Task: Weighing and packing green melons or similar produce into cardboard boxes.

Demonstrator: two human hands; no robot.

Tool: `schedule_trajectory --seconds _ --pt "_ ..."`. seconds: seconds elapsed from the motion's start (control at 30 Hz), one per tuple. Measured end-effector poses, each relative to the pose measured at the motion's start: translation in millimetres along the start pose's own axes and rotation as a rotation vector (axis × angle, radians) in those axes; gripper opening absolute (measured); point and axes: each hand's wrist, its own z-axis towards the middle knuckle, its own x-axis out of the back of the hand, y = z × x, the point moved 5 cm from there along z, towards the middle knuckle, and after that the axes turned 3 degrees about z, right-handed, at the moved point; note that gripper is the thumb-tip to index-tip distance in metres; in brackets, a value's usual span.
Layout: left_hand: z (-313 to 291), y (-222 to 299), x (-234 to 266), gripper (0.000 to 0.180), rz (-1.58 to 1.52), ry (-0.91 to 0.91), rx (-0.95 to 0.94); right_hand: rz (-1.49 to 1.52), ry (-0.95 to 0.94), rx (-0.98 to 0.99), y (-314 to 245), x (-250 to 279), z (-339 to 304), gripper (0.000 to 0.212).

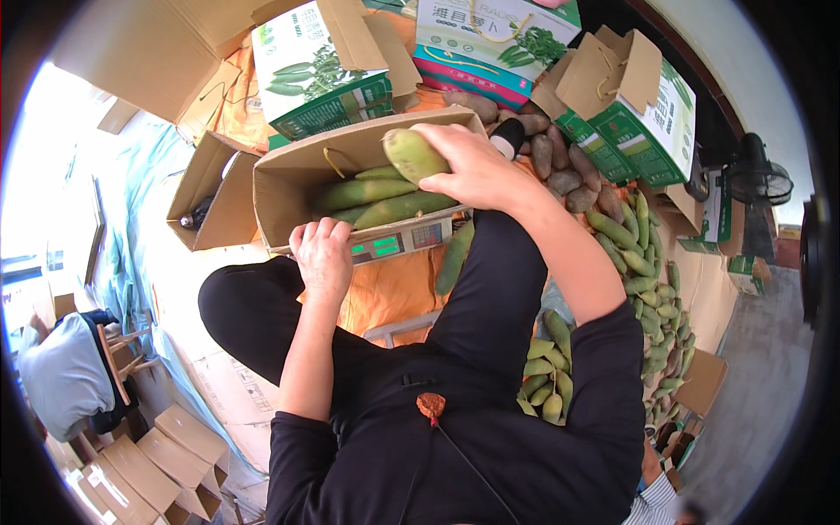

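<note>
My right hand point(472, 164) is closed round a thick green radish point(411, 156) and holds it above an open cardboard box point(302, 162). Several long green radishes point(398, 210) lie inside the box. The fingers of my left hand point(321, 254) hook over the box's near rim at its left part. Under the box's near side shows a scale point(416, 239) with a lit green display and a keypad. Another green radish point(455, 258) lies below the scale, beside my right leg.
Printed white-and-green cartons point(319, 74) stand behind the box, with another carton point(634, 109) at the far right. Brownish radishes point(560, 157) and a long pile of green radishes point(647, 280) lie to the right. More radishes point(551, 367) sit by my right elbow. A fan point(759, 179) stands farther right.
</note>
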Motion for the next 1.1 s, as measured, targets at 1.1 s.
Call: schedule_trajectory --seconds 1.1 --pt "3 7 -11 0.014 0.126 -0.079 -0.042 -0.380 -0.526 -1.011 253 -261 -401 0.038"
